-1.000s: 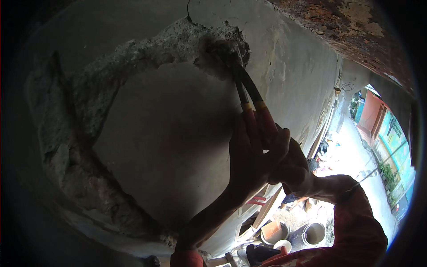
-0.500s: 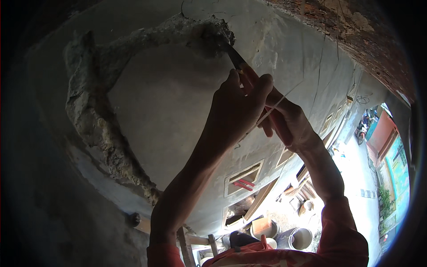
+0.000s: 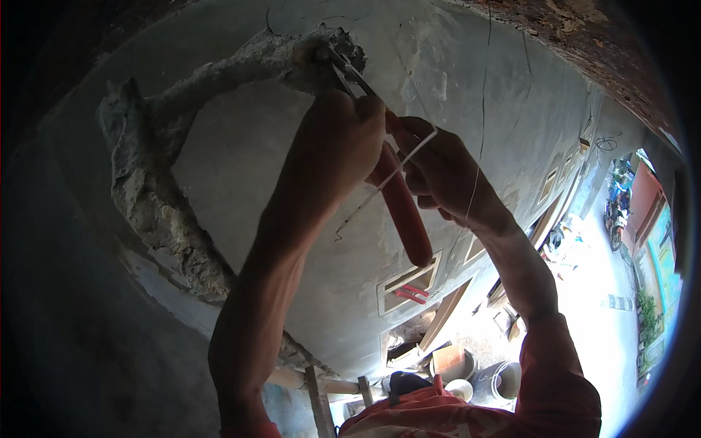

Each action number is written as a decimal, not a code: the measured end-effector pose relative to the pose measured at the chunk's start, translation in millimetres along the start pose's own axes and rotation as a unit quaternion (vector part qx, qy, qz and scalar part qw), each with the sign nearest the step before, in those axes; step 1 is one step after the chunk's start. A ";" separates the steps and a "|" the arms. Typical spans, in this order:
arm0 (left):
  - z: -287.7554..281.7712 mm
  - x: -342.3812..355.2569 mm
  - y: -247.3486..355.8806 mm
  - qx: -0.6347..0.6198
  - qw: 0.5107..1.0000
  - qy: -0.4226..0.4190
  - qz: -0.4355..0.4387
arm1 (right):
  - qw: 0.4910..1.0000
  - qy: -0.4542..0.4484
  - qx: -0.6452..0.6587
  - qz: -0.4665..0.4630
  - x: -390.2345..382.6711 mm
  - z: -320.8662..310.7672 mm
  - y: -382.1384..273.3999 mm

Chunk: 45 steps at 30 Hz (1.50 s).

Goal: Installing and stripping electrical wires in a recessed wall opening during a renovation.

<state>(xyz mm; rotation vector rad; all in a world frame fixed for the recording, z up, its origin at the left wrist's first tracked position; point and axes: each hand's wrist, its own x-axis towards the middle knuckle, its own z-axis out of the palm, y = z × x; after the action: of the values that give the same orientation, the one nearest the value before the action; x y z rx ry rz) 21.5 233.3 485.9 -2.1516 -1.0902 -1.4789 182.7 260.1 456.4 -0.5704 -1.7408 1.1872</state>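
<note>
Band: a rough, broken strip (image 3: 135, 182) already runs above the hands and down past their left; the wall (image 3: 248, 160) inside it is smooth and whole.
Hollow: a dark pit (image 3: 310, 57) at the strip's upper right end, just above the left hand, looks like the spot being worked; nothing visible fills it, and its depth and how much remains to do there cannot be told.
Pliers: the red-handled pliers (image 3: 407, 223) slant between the hands, metal tips up at the pit, one handle hanging below the fists; whether the tips bite on anything is unclear.
Left hand (image 3: 343, 135): fist closed round the pliers near the metal, knuckles up.
Right hand (image 3: 445, 164): just beside the left, thumb side at the upper handle, other fingers curled; how firmly it pinches, I cannot tell.
Wire: a bent pale wire (image 3: 420, 148) crosses before the hanging handle; its hold is hidden.
Arms: both raised, converging from below, left forearm (image 3: 259, 292) steeper, right elbow bent outward.
</note>
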 end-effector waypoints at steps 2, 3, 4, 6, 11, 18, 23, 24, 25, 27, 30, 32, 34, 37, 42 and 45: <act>-23.5 10.8 17.2 -0.259 0.904 -0.137 -0.311 | 0.998 0.036 -0.054 0.002 -2.5 -1.7 -7.5; -35.6 8.1 15.7 -0.289 0.886 -0.145 -0.333 | 0.997 0.020 -0.068 0.000 -1.8 -1.6 -7.9; -40.2 6.0 13.0 -0.290 0.885 -0.149 -0.333 | 0.996 0.012 -0.086 0.005 -1.3 -4.5 -4.8; -46.2 -2.6 10.4 -0.344 0.854 -0.163 -0.353 | 0.994 0.032 -0.105 -0.014 -8.0 -14.8 3.5; -42.3 -91.4 34.0 -0.346 0.834 -0.147 -0.404 | 0.986 0.059 -0.151 0.050 -66.3 1.5 30.2; 73.9 -289.3 9.4 -0.673 0.625 -0.043 -0.393 | 0.986 0.026 -0.086 0.143 -165.5 53.1 147.3; 97.8 -338.8 25.1 -0.668 0.624 0.068 -0.401 | 0.970 -0.084 -0.093 0.210 -191.7 88.3 180.4; 98.9 -352.1 23.4 -0.604 0.669 0.052 -0.430 | 0.960 -0.118 -0.080 0.243 -190.2 86.1 182.2; 98.5 -353.8 26.1 -0.539 0.708 0.037 -0.456 | 0.960 -0.117 -0.074 0.243 -190.2 82.5 185.2; 88.9 -351.9 36.8 -0.392 0.780 -0.039 -0.486 | 0.908 -0.150 0.200 0.337 -191.7 77.6 194.3; 63.8 -283.9 54.9 -0.319 0.783 -0.173 -0.505 | 0.893 -0.143 0.291 0.310 -208.5 59.9 212.3; 58.9 -264.9 49.2 -0.143 0.914 -0.144 -0.351 | 0.838 -0.164 0.441 0.275 -224.2 55.6 232.6; 25.3 -220.4 35.1 -0.049 0.966 -0.088 -0.238 | 0.862 -0.079 0.425 0.265 -234.8 56.9 241.1; -18.5 -127.2 5.1 0.133 0.988 0.072 0.004 | 0.882 -0.019 0.404 0.244 -245.4 53.7 232.6; -38.3 0.7 -44.9 0.250 0.935 0.135 0.212 | 0.924 0.037 0.341 0.170 -247.0 47.6 215.1; -37.4 23.5 -53.0 0.336 0.896 0.123 0.262 | 0.920 0.043 0.342 0.186 -239.4 48.5 212.0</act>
<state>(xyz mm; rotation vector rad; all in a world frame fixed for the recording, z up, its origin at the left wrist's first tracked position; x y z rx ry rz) -37.8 254.6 514.1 -1.5392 -0.6989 -0.9058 227.2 142.7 158.4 -0.5156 -1.0493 1.8895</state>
